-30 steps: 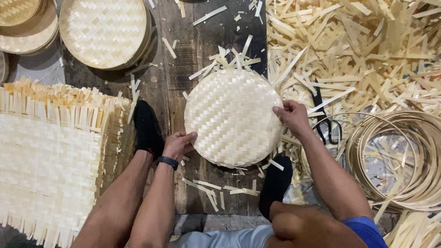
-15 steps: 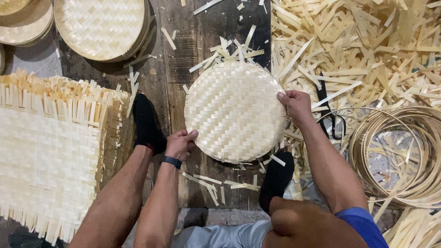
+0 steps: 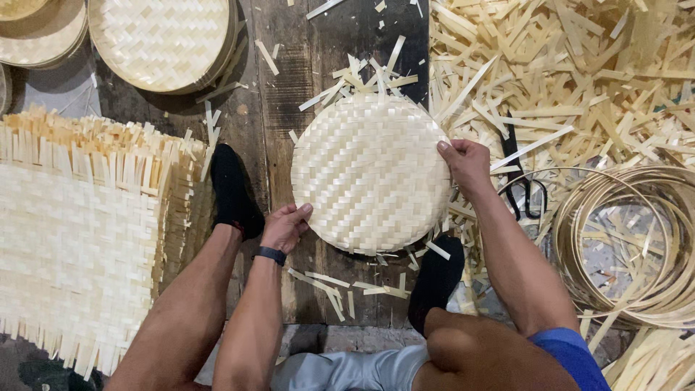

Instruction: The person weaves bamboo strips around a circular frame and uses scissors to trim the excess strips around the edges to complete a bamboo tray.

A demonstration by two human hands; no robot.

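A round woven bamboo tray (image 3: 369,174) lies on the dark wooden floor between my feet. My left hand (image 3: 284,226) grips its lower left rim; a dark band sits on that wrist. My right hand (image 3: 465,165) holds the right rim, thumb on top of the weave. Loose strip ends stick out from the tray's far edge. Black scissors (image 3: 523,185) lie just right of my right hand, partly under bamboo strips.
A large square woven mat (image 3: 72,246) with fringed edges lies at the left. Finished round trays (image 3: 163,40) are stacked at the top left. A heap of cut bamboo strips (image 3: 579,65) fills the top right. Coiled bamboo hoops (image 3: 637,246) sit at the right.
The tray has been turned a little between my hands. My right hand has shifted slightly up along the right rim; my left hand stays at the lower left rim.
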